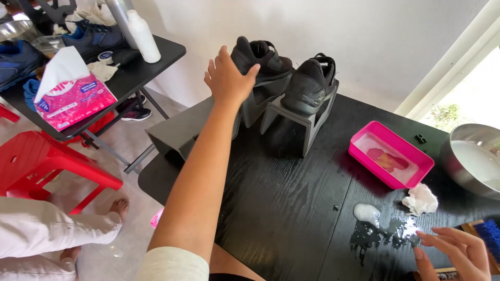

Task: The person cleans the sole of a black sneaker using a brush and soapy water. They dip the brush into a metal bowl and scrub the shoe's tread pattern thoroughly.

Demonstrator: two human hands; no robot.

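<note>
My left hand (pixel 227 78) reaches forward and rests on the heel of a black shoe (pixel 263 58) that sits on a grey shoe stand (pixel 271 101). A second black shoe (pixel 311 84) sits on a matching stand (pixel 302 122) just to the right. Fingers curl around the first shoe's heel, though how firm the grip is I cannot tell. My right hand (pixel 453 252) hovers with fingers apart at the lower right, over the black table (pixel 281 208), near a wet patch with foam (pixel 367 212). It holds nothing.
A pink tray (pixel 390 158) of water, a crumpled tissue (pixel 421 199), a steel bowl (pixel 474 158) and a blue brush (pixel 489 234) are on the right. To the left stand a second table with a pink tissue pack (pixel 73 101), white bottle (pixel 143 36) and shoes, and a red stool (pixel 47 161). Another person's leg (pixel 57 226) is at lower left.
</note>
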